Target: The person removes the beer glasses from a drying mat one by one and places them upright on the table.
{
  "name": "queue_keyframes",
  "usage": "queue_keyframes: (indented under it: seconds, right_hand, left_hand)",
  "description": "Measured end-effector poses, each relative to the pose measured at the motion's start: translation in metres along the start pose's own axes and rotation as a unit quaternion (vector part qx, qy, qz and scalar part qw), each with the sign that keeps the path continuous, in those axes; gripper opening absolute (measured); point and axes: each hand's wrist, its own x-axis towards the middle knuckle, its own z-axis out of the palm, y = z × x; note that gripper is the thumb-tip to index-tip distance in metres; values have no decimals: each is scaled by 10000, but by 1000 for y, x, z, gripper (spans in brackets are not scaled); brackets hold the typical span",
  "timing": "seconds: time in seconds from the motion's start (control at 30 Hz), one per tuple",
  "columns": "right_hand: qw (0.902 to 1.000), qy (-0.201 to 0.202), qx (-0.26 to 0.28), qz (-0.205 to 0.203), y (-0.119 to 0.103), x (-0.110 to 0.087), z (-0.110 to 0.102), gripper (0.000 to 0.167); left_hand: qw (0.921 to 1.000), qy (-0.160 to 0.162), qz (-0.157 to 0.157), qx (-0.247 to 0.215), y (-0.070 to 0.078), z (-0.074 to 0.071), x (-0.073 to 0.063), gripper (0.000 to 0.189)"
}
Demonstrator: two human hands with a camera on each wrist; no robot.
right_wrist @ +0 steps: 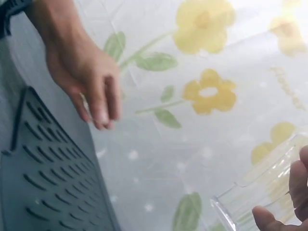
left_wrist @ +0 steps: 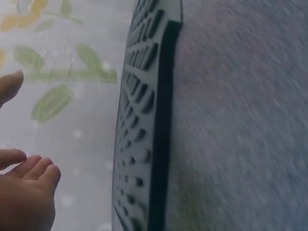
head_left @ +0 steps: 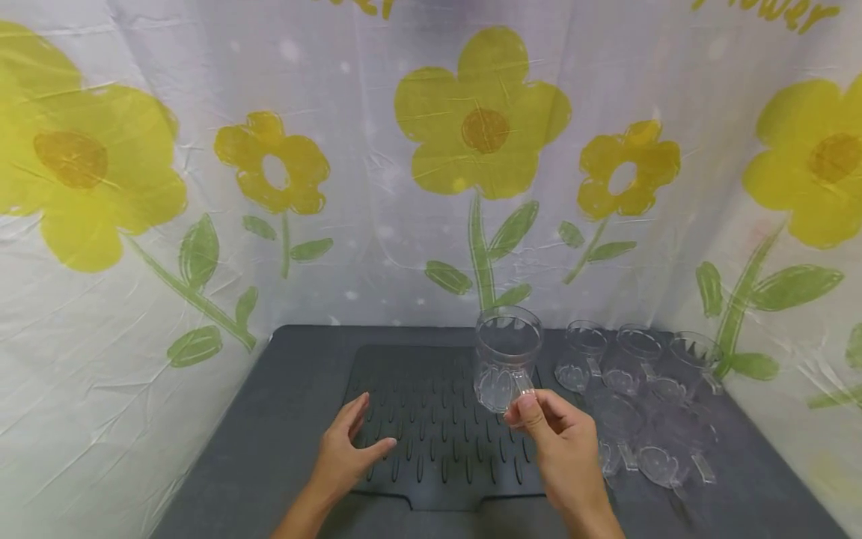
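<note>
My right hand (head_left: 562,442) pinches the handle of a clear glass mug (head_left: 506,352), thumb on top. Upright, the mug hangs over the right part of a dark ridged drying mat (head_left: 431,442). In the right wrist view, the same mug (right_wrist: 264,178) appears at the lower right beside the fingertips. My left hand (head_left: 340,453) hovers over the mat's left side, its thumb and fingers spread apart with nothing between them. The left wrist view shows this hand (left_wrist: 29,192) at the left, beside the mat's raised edge.
Several clear mugs (head_left: 629,359) stand in rows on the dark grey table (head_left: 269,449) to the right of the mat. A flower-printed curtain (head_left: 377,224) encloses the table at the back and both sides.
</note>
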Motion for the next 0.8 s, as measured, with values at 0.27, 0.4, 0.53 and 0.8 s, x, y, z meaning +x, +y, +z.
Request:
queue_keyframes:
  seconds: [0.27,0.4,0.53,0.8]
  right_hand:
    - [9992,330,-185,128,-13,4,-30,20]
    - [9988,478,130,-33,-15,7,-45,21]
    - [9974,537,463,-133,-17,8,-59,22]
    - [9851,278,1516,-758,-16,16,-87,19]
  left_hand:
    - [9988,199,-208,398,-16,-11,-6,88]
    - [9967,265,-461,609,-24,-16,-9,89]
    - [9930,277,-699,909,-30,-20,-11,93]
    - [9790,-20,-1184,1657,-40,-24,-15,102]
